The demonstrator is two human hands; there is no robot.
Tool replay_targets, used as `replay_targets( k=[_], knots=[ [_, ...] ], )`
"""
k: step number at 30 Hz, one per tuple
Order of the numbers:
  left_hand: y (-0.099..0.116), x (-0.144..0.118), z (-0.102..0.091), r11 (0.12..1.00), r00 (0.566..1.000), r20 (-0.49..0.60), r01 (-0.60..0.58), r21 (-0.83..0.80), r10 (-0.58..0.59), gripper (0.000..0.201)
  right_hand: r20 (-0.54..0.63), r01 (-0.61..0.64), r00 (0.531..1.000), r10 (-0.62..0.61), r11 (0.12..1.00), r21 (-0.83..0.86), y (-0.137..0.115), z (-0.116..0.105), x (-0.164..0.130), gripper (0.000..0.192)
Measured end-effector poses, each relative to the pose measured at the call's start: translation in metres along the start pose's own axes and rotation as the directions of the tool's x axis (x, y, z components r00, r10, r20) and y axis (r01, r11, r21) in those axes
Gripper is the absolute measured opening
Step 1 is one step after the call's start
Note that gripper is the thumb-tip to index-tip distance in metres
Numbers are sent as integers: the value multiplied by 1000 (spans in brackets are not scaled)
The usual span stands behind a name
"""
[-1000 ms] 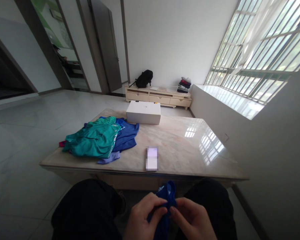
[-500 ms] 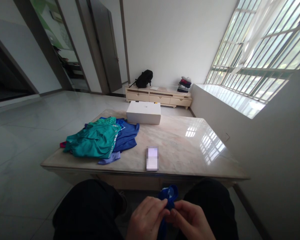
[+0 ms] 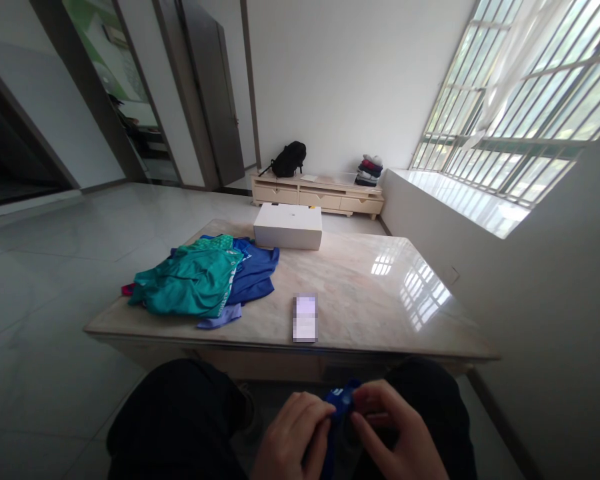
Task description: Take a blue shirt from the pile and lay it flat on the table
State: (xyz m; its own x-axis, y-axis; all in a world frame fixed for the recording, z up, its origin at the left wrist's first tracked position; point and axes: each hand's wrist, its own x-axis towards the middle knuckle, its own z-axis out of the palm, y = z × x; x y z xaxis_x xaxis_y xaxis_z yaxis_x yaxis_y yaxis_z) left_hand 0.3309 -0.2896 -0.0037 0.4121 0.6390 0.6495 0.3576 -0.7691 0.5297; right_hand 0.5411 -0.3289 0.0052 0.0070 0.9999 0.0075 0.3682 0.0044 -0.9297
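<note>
Low in the head view, between my knees, I hold a blue strap (image 3: 339,400) with white marks on it, looking like a lanyard ribbon. My left hand (image 3: 294,433) is closed, pinching the strap's left side between thumb and fingers. At its other edge, my right hand (image 3: 397,427) grips it with thumb and bent fingertips. Part of the strap hangs below my left fingers, and the rest is hidden by my hands. Above them, near the front edge of the marble-topped table (image 3: 360,307), lies a phone-like rectangle (image 3: 305,319) whose face is pixelated.
Crumpled green clothing (image 3: 187,280) lies over blue clothing (image 3: 253,273) on the table's left. A white box (image 3: 287,227) stands at its back edge. Beyond, a low cabinet (image 3: 320,198) bears a black backpack (image 3: 289,160) and folded clothes (image 3: 369,171). A barred window (image 3: 520,107) is at right.
The strap's upper loop has been turned down and flattened, and white marks now show. My right hand has moved slightly right and up, leaving a wider gap between the hands.
</note>
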Motion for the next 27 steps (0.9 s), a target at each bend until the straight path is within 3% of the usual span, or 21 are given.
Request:
replay_targets(
  k=[2,4,6,10,15,18,21,24,27],
  knots=[
    [5,3,-4,1000,1000,8,4,-30,-4,18,-50,172,982,-183,971,-163,0,-5,0,52],
    [8,5,-6,999,1000,8,-11,-47,12,18,47,287,958,-284,931,-226,-2,-5,2,65],
    [9,7,-6,998,999,2,-48,-45,48,16,159,327,942,-297,917,-227,-4,-1,5,49],
    [3,4,-9,988,989,-2,-150,29,150,20,165,329,938,-303,930,-162,-8,4,9,25],
    [-12,-4,-17,973,977,9,-215,85,215,26,112,143,986,-122,970,-198,-10,-4,7,10],
    [-17,-4,-18,987,988,1,-156,47,156,28,50,63,997,-54,978,-198,-10,-7,5,13],
    [-16,-2,-14,997,994,-74,-79,-3,79,21,-31,51,998,-58,980,-191,-9,-5,4,17],
    [-12,0,-10,998,991,-135,-25,-60,17,13,-60,91,993,-104,977,-192,-10,-4,4,13],
    [-9,0,-8,995,991,-130,9,-101,-22,11,-60,203,974,-218,960,-190,-11,-2,3,11]
  ],
)
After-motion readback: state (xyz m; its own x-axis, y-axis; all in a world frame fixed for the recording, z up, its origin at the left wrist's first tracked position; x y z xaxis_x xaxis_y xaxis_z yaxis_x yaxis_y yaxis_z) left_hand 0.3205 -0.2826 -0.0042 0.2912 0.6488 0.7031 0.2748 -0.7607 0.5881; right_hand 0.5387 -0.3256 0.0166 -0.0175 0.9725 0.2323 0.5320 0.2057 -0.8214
